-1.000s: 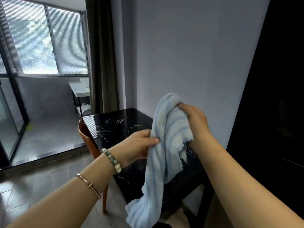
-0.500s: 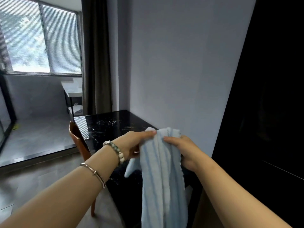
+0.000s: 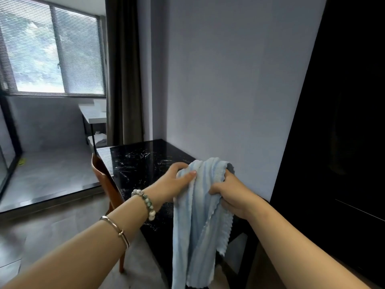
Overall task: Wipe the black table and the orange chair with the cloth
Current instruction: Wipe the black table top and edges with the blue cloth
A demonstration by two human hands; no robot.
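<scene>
Holding the cloth [image 3: 200,222] up in the air with both hands, touching no surface. Pinching its top edge with the left hand [image 3: 177,184], thumb pressed over curled fingers. Bunching a fold just beside that with the right hand [image 3: 231,197], fingers wrapped round the fabric. Letting the rest hang long and loose in front of the near end of the worktop [image 3: 141,163].

Seems to be the gathering step ahead of the first wipe; no sign of wiping begun. To do it well: fold down to a flat pad that fits under one palm, and tuck in the hanging tail so as not to drag or snag on the worktop's corner. Then set flat on the near end, press with straight fingers, and sweep in overlapping strokes toward the far end by the wall [image 3: 229,80]. Glossy black marbled top, likely to show streaks: keep to one direction, turn to a fresh face when soiled.

Further out, on the left: chair [image 3: 106,184], orange back just beside the worktop's left edge, seat hidden. Best left for second, and drawn out first to reach the seat. Beyond that, curtain [image 3: 125,80] and window [image 3: 52,55].
</scene>
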